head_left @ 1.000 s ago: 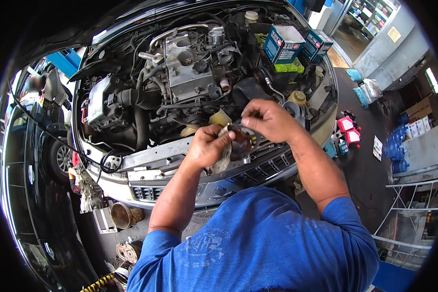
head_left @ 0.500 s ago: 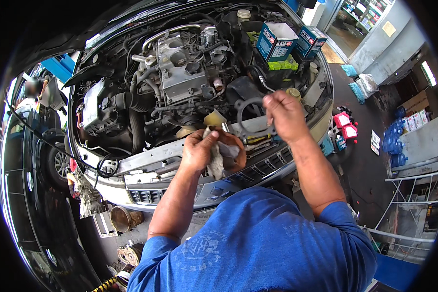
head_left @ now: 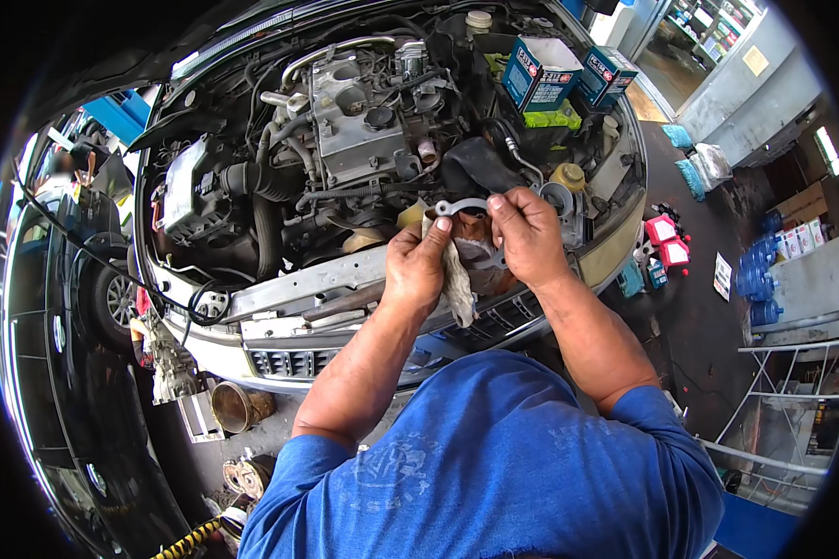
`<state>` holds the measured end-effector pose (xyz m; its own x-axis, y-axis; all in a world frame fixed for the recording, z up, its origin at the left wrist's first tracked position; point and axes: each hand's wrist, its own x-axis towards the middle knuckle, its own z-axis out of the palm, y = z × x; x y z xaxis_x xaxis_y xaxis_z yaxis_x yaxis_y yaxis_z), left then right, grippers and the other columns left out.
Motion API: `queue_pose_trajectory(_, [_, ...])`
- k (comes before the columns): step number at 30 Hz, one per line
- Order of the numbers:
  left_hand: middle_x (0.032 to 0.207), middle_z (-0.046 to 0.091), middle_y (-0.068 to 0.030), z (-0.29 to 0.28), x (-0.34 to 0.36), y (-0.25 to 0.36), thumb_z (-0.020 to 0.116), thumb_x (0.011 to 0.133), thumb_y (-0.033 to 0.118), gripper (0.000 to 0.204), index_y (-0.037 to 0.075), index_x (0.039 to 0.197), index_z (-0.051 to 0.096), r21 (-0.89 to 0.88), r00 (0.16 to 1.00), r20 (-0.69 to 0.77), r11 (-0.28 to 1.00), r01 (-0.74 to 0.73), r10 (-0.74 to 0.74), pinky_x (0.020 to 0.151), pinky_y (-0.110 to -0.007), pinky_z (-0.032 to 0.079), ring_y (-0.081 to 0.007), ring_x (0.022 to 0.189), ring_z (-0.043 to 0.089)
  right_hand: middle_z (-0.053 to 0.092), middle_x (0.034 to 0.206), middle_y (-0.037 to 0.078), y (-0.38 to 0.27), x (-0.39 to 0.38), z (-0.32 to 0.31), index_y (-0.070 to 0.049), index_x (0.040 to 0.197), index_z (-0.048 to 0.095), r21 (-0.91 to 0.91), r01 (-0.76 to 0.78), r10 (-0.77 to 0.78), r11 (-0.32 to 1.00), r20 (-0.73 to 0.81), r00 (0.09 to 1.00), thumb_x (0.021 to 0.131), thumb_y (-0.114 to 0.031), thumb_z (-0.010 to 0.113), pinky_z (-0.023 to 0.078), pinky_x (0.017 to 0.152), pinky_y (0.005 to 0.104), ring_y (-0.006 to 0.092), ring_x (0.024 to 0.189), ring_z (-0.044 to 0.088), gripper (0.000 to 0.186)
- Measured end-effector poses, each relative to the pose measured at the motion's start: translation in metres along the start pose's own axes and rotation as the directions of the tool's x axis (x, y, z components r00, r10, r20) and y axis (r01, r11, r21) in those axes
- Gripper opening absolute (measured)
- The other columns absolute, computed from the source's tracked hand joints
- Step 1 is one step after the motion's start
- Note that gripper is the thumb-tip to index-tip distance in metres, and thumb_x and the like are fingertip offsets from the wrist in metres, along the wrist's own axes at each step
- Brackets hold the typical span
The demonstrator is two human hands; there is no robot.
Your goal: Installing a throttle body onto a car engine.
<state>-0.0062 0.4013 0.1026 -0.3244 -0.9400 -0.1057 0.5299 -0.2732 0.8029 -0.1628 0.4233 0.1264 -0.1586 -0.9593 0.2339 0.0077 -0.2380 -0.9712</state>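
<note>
Over the front of an open engine bay, both my hands are closed on a flat grey ring-shaped gasket (head_left: 466, 204) with bolt-hole ears. My left hand (head_left: 414, 266) has its thumb pressed on the ear at the ring's left end. A dirty whitish rag (head_left: 459, 287) hangs from that same hand, with brownish-orange cloth (head_left: 475, 232) beside it. My right hand (head_left: 531, 238) pinches the ring's right side. Fingers and cloth hide part of the ring. Behind my hands lies the engine (head_left: 359, 144), with a grey top cover.
Blue-green boxes (head_left: 543, 79) stand on the far right of the bay. A yellow-capped reservoir (head_left: 567, 177) sits right of my right hand. Tools lie along the front crossmember (head_left: 312, 282). A dark car (head_left: 65, 363) is at the left; red-and-white containers (head_left: 667, 240) are on the floor at right.
My left hand has moved up and right, taking the rag along, and now grips the ring too. My right hand has moved slightly left, and the ring is tilted more edge-on.
</note>
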Motion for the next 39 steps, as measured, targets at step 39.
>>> queue_pose_trajectory(39, [0.072,0.061,-0.0022,-0.023,-0.002,0.005,0.059,0.092,0.021,0.022,-0.001,0.090,0.062,0.409,0.959,0.216,0.909,0.082,-0.184,0.055,-0.024,0.044,-0.0083,0.062,0.053,0.063,0.074,0.015,-0.014,0.025,-0.003,0.000,0.084,0.062,-0.595,0.061,0.246,0.802,0.421,0.873,0.085,-0.020,0.061,0.046,0.062,0.0360,0.0237,0.067,0.060,0.019])
